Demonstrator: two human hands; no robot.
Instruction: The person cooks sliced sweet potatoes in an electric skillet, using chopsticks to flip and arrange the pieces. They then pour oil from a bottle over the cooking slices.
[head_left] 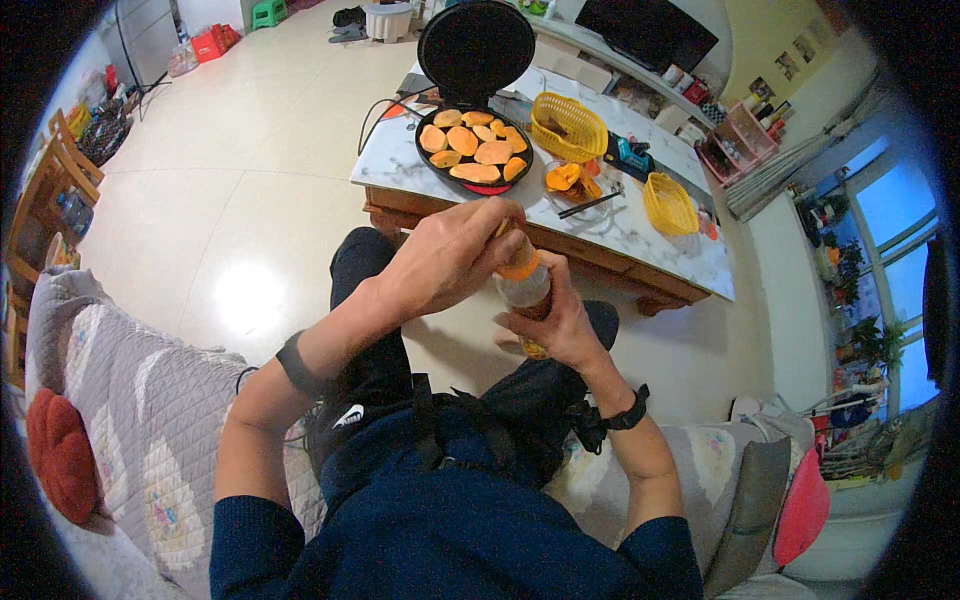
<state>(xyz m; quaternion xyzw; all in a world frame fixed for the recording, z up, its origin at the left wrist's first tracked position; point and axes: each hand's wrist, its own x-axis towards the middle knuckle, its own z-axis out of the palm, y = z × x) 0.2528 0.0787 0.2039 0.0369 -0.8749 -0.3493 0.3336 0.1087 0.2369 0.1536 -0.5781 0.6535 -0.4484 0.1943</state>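
My right hand (pixel 563 318) is wrapped round a clear bottle (pixel 518 290) with an orange band near its top and something yellowish-brown inside. At the bottle's top, the fingers of my left hand (pixel 465 245) are closed over the cap, which they mostly hide. The bottle is held above my lap, just short of the table. Beyond my hands, an open round black electric griddle (pixel 428 165) stands on the table, its lid (pixel 475 50) raised. Several orange slices (pixel 493 152), which look like sweet potato, lie flat in its pan.
On the marble-patterned table (pixel 400 160), a plate of orange pieces (pixel 570 183) has dark chopsticks (pixel 590 206) beside it. Two yellow baskets (pixel 568 125) stand to the right. A cable (pixel 372 118) runs off the left side. The quilted sofa (pixel 150 400) is around me.
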